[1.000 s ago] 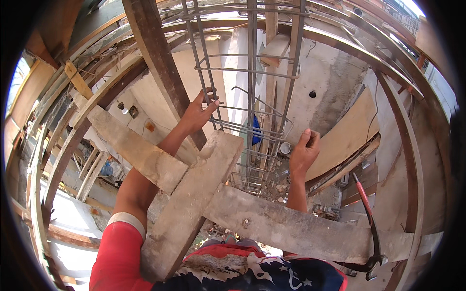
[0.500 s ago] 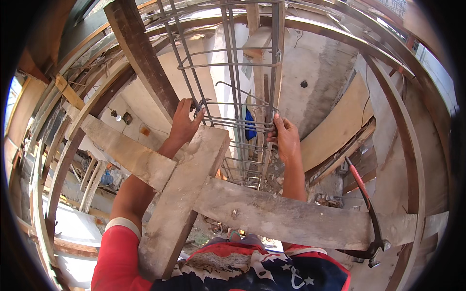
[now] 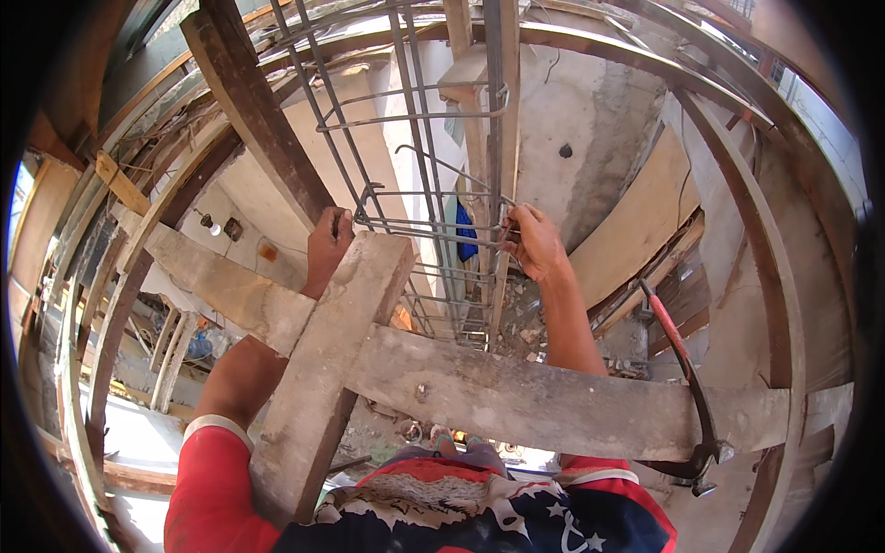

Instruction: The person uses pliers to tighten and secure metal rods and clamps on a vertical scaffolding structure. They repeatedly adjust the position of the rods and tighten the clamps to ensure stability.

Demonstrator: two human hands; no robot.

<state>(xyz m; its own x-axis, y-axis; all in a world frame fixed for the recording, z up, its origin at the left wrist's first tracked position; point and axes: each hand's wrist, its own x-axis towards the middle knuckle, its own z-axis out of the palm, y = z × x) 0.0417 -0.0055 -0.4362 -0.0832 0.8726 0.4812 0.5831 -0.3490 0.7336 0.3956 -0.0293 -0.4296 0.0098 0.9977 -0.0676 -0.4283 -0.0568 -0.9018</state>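
Note:
A tall cage of steel reinforcing bars [image 3: 423,138] rises in front of me, ringed by rectangular stirrups. Several bent stirrups [image 3: 415,224] sit bunched just beyond the end of a timber beam. My right hand [image 3: 535,241] pinches the right corner of these stirrups against the upright bar. Just left of their left corner is my left hand [image 3: 328,244], its fingers curled closed; a small gap shows between it and the bars. Whatever may be inside those fingers is hidden. One hooked stirrup end [image 3: 433,157] sticks up at a slant inside the cage.
A timber beam [image 3: 336,341] and a crossing plank [image 3: 535,401] lie between my arms and body. A hammer [image 3: 682,359] with a red-and-black handle hangs over the plank at right. A dark wooden post [image 3: 263,120] leans at left. Rubble [image 3: 525,323] lies far below.
My left hand has come off the stirrups' left corner and its fingers have curled. The stirrups sit closer together. My right hand stays at their right corner. The whole view has shifted slightly.

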